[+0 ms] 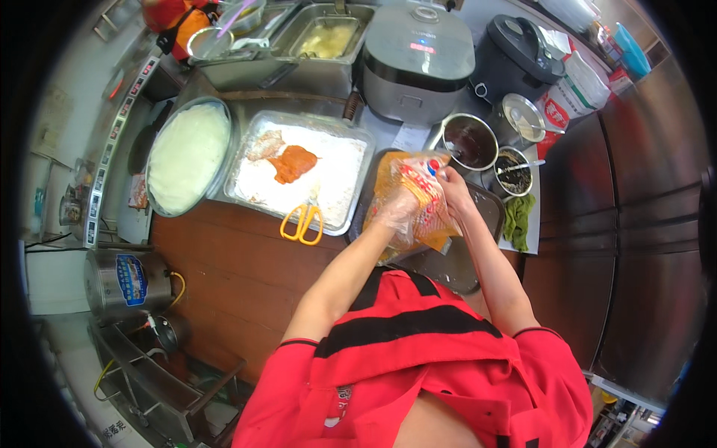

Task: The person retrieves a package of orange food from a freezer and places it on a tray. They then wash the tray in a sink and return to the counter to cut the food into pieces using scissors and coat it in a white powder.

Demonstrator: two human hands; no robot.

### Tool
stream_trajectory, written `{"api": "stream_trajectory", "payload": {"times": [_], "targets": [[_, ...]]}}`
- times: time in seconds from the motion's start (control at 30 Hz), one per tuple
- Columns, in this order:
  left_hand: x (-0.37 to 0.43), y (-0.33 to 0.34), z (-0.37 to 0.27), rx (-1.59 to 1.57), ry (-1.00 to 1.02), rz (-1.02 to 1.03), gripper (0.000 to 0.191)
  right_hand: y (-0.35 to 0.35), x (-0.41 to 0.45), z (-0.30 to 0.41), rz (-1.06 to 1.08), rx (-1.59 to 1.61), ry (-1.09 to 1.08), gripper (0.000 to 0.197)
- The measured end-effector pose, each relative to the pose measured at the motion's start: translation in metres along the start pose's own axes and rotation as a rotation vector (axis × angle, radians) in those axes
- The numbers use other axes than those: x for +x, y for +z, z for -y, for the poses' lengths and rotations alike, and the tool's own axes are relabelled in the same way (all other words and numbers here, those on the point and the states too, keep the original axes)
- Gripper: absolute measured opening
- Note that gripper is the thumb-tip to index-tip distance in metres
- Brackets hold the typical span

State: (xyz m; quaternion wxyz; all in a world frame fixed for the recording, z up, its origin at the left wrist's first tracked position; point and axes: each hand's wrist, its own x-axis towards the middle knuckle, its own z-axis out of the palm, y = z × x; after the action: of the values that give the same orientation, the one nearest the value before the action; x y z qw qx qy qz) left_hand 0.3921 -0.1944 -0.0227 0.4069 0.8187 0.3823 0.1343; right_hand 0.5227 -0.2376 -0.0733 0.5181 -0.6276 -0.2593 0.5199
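My left hand (399,211), in a clear plastic glove, is at the opening of a printed plastic bag (428,215); its fingers are partly hidden by the bag. My right hand (455,187) is bare and grips the bag's upper right edge. The bag lies over a dark tray (448,271). Left of it a metal tray (352,215) of white flour (333,162) holds an orange-red coated piece of food (294,163) and a paler, floured piece (266,145). Yellow-handled scissors (302,224) rest over the tray's near edge.
An oval dish of pale batter or dough (190,157) stands at the left. A rice cooker (419,61) and a fryer (327,42) are behind. Pots of dark sauce (469,143) and dark bits (514,173) stand right, near a green cloth (518,221).
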Motion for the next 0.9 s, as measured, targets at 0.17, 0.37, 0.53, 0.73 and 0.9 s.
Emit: {"api": "stream_trajectory", "payload": {"times": [0.17, 0.37, 0.53, 0.73, 0.9], "targets": [[-0.017, 0.022, 0.052, -0.874, -0.108, -0.061, 0.037, 0.012, -0.036, 0.035, -0.051, 0.368, -0.015, 0.016], [-0.019, 0.016, 0.065, -0.544, -0.125, 0.174, 0.049, 0.001, -0.034, 0.022, -0.015, 0.400, -0.003, 0.022], [-0.075, -0.042, -0.038, -0.654, -0.412, 0.204, 0.060, -0.013, -0.027, 0.022, -0.037, 0.475, -0.033, 0.022], [-0.062, -0.004, 0.009, -0.217, -0.201, 0.216, 0.058, -0.007, -0.029, 0.026, -0.038, 0.434, -0.067, 0.022], [-0.060, 0.014, 0.025, 0.103, -0.013, 0.252, 0.054, -0.018, -0.013, 0.011, -0.080, 0.416, -0.109, 0.022]]}}
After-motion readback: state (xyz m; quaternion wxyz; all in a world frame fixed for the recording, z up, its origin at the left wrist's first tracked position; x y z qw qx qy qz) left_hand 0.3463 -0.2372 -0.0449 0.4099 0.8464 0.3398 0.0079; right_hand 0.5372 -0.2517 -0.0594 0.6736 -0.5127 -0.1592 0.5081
